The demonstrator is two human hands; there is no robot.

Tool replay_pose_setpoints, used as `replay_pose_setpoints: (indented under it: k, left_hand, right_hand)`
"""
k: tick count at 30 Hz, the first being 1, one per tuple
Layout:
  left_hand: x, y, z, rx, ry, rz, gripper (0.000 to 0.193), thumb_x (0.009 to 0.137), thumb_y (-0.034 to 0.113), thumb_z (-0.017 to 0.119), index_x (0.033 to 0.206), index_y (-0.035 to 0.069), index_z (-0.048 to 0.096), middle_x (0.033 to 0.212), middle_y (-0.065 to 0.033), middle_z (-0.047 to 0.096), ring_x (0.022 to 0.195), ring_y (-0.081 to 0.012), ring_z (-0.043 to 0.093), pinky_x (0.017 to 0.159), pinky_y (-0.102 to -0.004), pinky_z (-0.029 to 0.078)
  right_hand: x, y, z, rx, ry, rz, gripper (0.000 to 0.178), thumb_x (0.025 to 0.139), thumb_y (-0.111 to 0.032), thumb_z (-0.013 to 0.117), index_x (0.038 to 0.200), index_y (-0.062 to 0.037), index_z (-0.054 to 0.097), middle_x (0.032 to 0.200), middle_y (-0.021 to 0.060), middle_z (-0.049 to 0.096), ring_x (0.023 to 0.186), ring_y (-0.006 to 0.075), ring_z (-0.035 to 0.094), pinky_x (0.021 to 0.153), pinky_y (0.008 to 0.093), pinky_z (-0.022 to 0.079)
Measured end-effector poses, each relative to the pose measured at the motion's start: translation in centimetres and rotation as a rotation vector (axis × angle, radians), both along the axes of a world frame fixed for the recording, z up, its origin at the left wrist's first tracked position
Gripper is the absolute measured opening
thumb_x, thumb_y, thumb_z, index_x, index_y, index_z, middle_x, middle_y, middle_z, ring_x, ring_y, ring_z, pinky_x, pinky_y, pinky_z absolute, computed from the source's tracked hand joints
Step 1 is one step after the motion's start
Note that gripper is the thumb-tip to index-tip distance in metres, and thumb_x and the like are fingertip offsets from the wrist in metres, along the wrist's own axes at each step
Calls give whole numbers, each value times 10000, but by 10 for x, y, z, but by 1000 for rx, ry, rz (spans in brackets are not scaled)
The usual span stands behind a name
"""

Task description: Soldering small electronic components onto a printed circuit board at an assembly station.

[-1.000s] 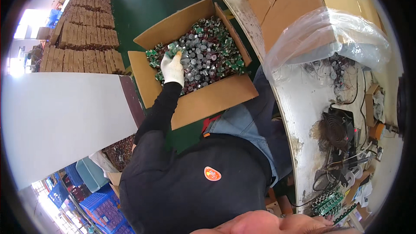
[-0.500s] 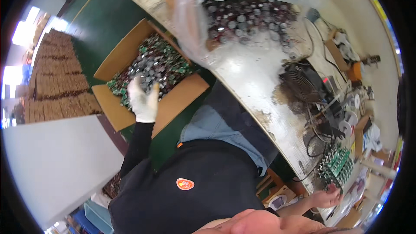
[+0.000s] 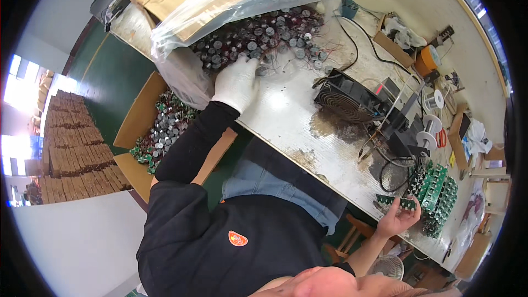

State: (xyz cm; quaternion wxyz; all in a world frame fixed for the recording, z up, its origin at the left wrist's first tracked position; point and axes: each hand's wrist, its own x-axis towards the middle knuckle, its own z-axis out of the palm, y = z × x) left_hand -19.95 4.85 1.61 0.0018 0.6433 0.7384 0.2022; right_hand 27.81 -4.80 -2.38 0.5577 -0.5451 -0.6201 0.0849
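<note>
Spillage is looking like the main hazard: the left hand (image 3: 237, 81), in a white knit glove, is lying palm-down with fingers loosely spread on a heap of small round silver-topped metal components with thin red leads (image 3: 258, 35), pressing rather than pinching, so nothing is actually gripped. The heap is sitting on the worn white workbench (image 3: 286, 115), half under a clear plastic bag (image 3: 242, 0), close to the bench edge above an open cardboard box of similar parts (image 3: 159, 132). A careless sweep could be sending pieces over the edge or tangling leads. The bare right hand (image 3: 400, 219) is curling its fingers around a narrow green circuit board strip (image 3: 400, 202), which could slip.
</note>
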Motion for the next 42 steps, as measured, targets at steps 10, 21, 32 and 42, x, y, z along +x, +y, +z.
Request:
replay_pose_setpoints:
  k: [10, 21, 32, 42]
  left_hand:
    - [-11, 11, -19, 31, 273, -18, 78, 774, 125, 579, 831, 105, 628, 823, -93, 581, 776, -294, 608, 660, -413, 507]
    - [0, -8, -12, 191, -218, -121, 163, 820, 93, 623, 955, 13, 666, 876, -141, 655, 760, -284, 632, 674, -323, 487]
    - [120, -62, -20, -248, -1026, -220, 181, 858, 114, 629, 946, -41, 658, 765, -82, 639, 688, -116, 579, 642, -254, 459]
    - [174, -54, -13, -429, -1077, -335, 186, 839, 144, 658, 888, -36, 660, 750, -96, 636, 649, -109, 579, 593, -258, 455]
  right_hand:
    - [-24, 7, 2, -100, 206, -28, 753, 824, 84, 603, 1425, -51, 170, 1027, 166, 588, 907, 191, 557, 844, 304, 452]
    - [-8, 5, 1, -177, 163, 16, 589, 889, 67, 539, 1419, 5, 289, 986, 57, 576, 839, 101, 516, 756, 217, 425]
    - [-61, -9, 15, -680, 713, 237, 532, 846, 72, 585, 1331, 37, 368, 953, 64, 585, 606, 70, 551, 449, 185, 422]
    - [-101, 4, 16, -842, 745, 511, 585, 848, 59, 602, 1353, 59, 305, 1014, 101, 591, 636, 67, 565, 461, 181, 409]
